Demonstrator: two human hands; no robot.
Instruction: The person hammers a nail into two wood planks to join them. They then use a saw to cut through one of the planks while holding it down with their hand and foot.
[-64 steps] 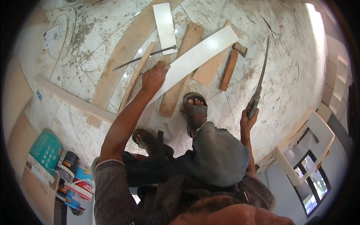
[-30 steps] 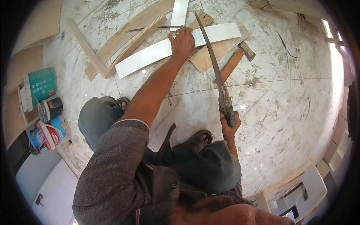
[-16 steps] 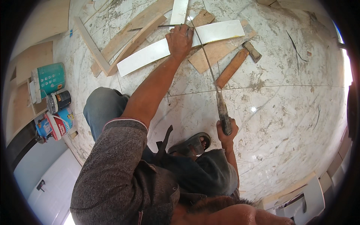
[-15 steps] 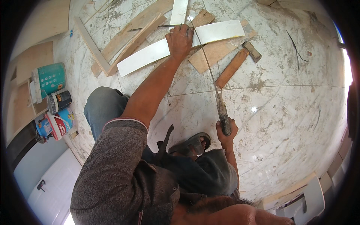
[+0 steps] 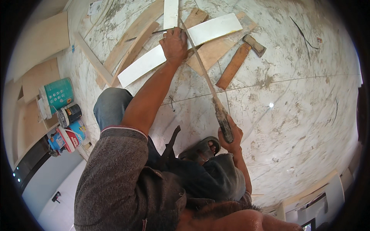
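A long white board lies at a slant on wood pieces on the floor. My left hand is closed on its middle, fingers curled over the far edge. A second white strip runs away from my fingers at an angle to the board. A thin dark rod reaches to my left fingertips; I cannot tell whether they hold it. My right hand grips the worn handle of a handsaw. Its blade slants up and left, crossing the board just right of my left hand.
A wooden-handled hammer lies right of the saw. Bare wood offcuts and a wooden angle frame lie around the board. Paint containers stand at the left. A dark cord lies far right, and my sandalled foot is near.
My right hand has moved slightly left and up with the saw, whose blade now slants more. My left hand remains on the board. The whole view has shifted a little.
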